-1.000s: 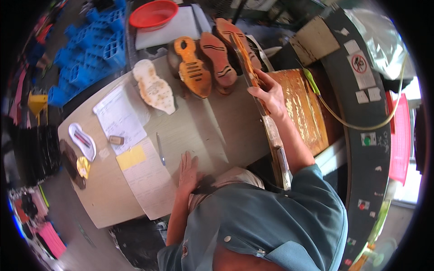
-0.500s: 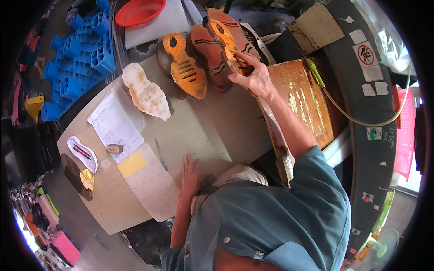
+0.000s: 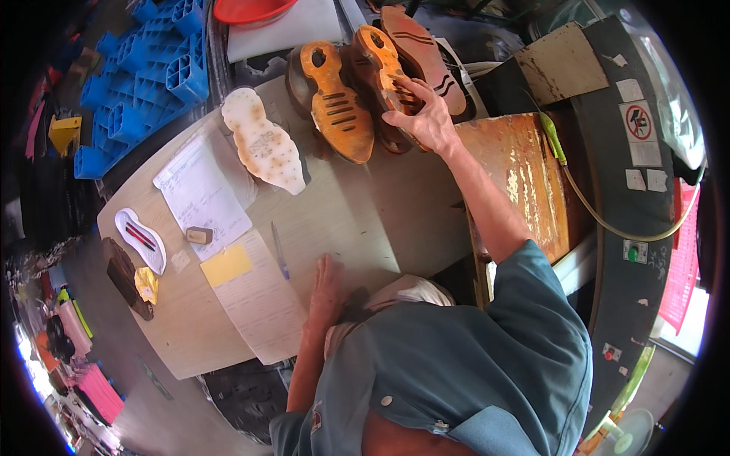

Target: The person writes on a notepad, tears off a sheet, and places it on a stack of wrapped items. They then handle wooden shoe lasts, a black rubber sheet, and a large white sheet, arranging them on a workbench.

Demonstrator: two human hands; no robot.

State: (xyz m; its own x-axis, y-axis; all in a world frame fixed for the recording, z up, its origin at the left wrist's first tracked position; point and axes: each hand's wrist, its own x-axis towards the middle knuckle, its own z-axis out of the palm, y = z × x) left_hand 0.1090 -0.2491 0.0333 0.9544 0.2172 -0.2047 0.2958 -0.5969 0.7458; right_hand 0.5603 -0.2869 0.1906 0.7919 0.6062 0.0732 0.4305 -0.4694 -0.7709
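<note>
My right hand (image 3: 426, 120) grips the toe part of an orange shoe-sole template (image 3: 379, 47) with slots and a round hole, thumb on one edge and fingers across it. Beneath this template lies a reddish-brown shoe sole, mostly covered. Just right of it is another reddish-brown sole (image 3: 427, 57) with dark wavy grooves. To the left, a second orange sole template (image 3: 328, 80) rests on a darker sole (image 3: 298, 82). My left hand (image 3: 327, 287) lies on the table near its front edge, fingers stretched out, close to a pen (image 3: 279, 247).
A white sole-shaped piece (image 3: 266, 144) and written sheets (image 3: 199, 190) lie on the table (image 3: 198, 327). Further left is a white tray (image 3: 131, 220) with red pens. A blue pallet (image 3: 141, 95) stands beyond. At right are a worn wooden board (image 3: 517, 167) and an air hose (image 3: 608, 226).
My right hand has shifted the orange template left relative to the soles, so it now covers the left brown sole and the right one is more exposed. The view has shifted slightly.
</note>
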